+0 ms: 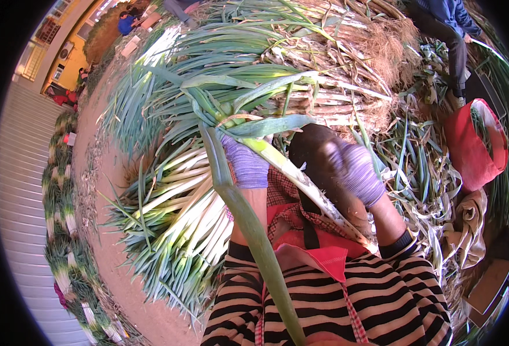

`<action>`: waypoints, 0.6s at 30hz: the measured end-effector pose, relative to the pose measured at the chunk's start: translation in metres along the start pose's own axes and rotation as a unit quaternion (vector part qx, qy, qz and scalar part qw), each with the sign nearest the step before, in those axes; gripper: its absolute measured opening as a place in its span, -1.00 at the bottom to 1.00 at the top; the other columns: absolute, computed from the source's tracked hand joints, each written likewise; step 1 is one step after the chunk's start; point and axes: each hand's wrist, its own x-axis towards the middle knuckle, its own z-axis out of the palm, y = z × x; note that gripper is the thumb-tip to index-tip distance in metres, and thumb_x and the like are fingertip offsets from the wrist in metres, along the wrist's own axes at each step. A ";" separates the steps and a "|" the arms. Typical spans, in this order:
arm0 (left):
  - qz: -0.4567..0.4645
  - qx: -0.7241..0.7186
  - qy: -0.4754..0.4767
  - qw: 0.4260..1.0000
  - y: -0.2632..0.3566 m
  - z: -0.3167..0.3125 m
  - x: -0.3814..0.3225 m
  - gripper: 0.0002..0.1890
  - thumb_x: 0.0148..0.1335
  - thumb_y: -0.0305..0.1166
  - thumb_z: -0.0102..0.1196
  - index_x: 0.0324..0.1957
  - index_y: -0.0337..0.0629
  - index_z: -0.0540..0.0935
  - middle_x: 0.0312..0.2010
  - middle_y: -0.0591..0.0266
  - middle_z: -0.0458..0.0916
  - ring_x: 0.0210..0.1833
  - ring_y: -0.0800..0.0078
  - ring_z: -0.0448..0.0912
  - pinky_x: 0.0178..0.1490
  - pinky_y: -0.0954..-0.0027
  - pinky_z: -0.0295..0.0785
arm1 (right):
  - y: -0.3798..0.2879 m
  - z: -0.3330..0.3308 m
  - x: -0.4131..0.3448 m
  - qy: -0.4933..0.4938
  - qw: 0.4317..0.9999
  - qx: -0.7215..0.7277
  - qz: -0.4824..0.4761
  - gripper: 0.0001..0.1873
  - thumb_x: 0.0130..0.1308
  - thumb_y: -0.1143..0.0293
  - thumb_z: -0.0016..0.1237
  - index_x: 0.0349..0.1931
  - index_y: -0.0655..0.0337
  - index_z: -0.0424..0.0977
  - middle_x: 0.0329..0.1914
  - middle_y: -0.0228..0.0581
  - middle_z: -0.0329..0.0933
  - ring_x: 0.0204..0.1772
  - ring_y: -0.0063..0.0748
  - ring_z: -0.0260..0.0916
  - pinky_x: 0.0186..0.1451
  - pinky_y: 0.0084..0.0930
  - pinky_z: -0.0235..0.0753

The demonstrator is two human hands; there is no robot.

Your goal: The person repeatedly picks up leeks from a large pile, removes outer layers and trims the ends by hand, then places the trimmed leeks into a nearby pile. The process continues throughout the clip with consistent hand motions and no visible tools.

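My left hand [246, 163], in a purple-grey knitted glove, is closed around the upper white shank of a large green onion stalk [297, 175]. Its roots point down to the right, beside my right forearm, and its broad green leaves spread above the hand; one bent leaf hangs down across my striped top. My right hand [357, 169], gloved alike and blurred, is to the right of the stalk, over my knee; whether it pinches a piece of leaf or skin is unclear. Peeled green onions [194, 207] with white shanks lie at my left.
A big heap of unpeeled green onions [336, 65] with dry roots lies ahead. Stripped leaves [414, 173] cover the ground at right, near a red bag [471, 138] and a brown cloth [471, 225]. A person in blue [445, 17] works at upper right. Bundled onions [64, 216] line a path at left.
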 end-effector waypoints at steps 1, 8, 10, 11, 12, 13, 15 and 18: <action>-0.001 -0.007 -0.034 0.999 -0.001 0.008 -0.005 -0.43 0.23 0.23 -0.21 -0.13 -0.06 0.53 -0.35 0.28 0.62 -0.42 0.23 0.56 -0.48 0.19 0.48 | -0.010 0.004 -0.003 -0.023 0.998 -0.021 -0.054 -0.62 0.36 0.09 -0.20 -0.23 0.28 0.46 -0.59 -0.01 0.47 -0.49 0.06 0.46 -0.42 -0.17 0.41; 0.012 0.070 -0.082 0.994 -0.002 -0.049 0.006 -0.42 0.29 0.18 -0.23 0.05 -0.10 0.43 -0.09 0.18 0.55 -0.15 0.21 0.54 -0.22 0.05 0.56 | -0.035 0.067 0.015 -0.115 0.980 -0.144 -0.070 -0.56 0.32 0.00 -0.21 -0.27 0.26 0.44 -0.48 0.01 0.50 -0.41 0.09 0.48 -0.31 -0.12 0.47; -0.052 0.064 -0.207 0.975 0.010 -0.054 0.009 -0.46 0.30 0.12 -0.19 0.03 -0.12 0.44 -0.17 0.22 0.56 -0.22 0.27 0.53 -0.27 0.07 0.52 | -0.037 0.066 0.018 -0.126 0.983 -0.111 -0.070 -0.57 0.33 0.02 -0.22 -0.36 0.26 0.46 -0.54 0.01 0.47 -0.45 0.07 0.46 -0.36 -0.12 0.45; -0.049 0.019 -0.195 0.979 0.010 -0.055 0.012 -0.45 0.27 0.15 -0.17 0.03 -0.11 0.45 -0.18 0.22 0.56 -0.27 0.26 0.53 -0.33 0.10 0.51 | -0.038 0.060 0.021 -0.114 0.986 -0.091 -0.085 -0.58 0.35 0.04 -0.22 -0.38 0.25 0.47 -0.58 0.00 0.46 -0.46 0.04 0.46 -0.40 -0.13 0.44; -0.043 -0.024 -0.170 0.984 0.010 -0.051 0.001 -0.43 0.24 0.18 -0.15 0.02 -0.09 0.46 -0.18 0.22 0.57 -0.32 0.25 0.53 -0.39 0.13 0.49 | -0.036 0.054 0.021 -0.106 0.985 -0.084 -0.105 -0.59 0.36 0.06 -0.23 -0.39 0.25 0.47 -0.59 0.00 0.45 -0.47 0.03 0.46 -0.41 -0.13 0.43; -0.044 -0.075 -0.149 0.985 0.006 -0.040 -0.008 -0.41 0.22 0.21 -0.13 0.02 -0.08 0.46 -0.19 0.22 0.57 -0.36 0.25 0.53 -0.45 0.16 0.47 | -0.023 0.046 0.019 -0.082 0.989 -0.089 -0.087 -0.60 0.37 0.07 -0.24 -0.36 0.24 0.48 -0.61 -0.02 0.46 -0.49 0.00 0.46 -0.43 -0.14 0.43; -0.042 -0.007 -0.122 0.992 0.012 -0.011 -0.019 -0.46 0.26 0.15 -0.15 0.02 -0.06 0.47 -0.40 0.46 0.59 -0.50 0.36 0.49 -0.50 0.20 0.44 | 0.007 0.029 0.013 -0.022 0.995 -0.097 -0.018 -0.61 0.38 0.08 -0.26 -0.27 0.22 0.51 -0.65 -0.08 0.47 -0.52 -0.07 0.48 -0.47 -0.19 0.44; -0.026 -0.029 -0.152 0.988 0.020 -0.001 -0.025 -0.53 0.31 0.07 -0.18 -0.01 -0.08 0.48 -0.49 0.44 0.56 -0.54 0.42 0.48 -0.61 0.25 0.39 | 0.019 -0.007 0.003 0.037 0.996 -0.044 0.061 -0.62 0.40 0.12 -0.25 -0.33 0.24 0.50 -0.75 -0.16 0.41 -0.65 -0.13 0.42 -0.52 -0.26 0.41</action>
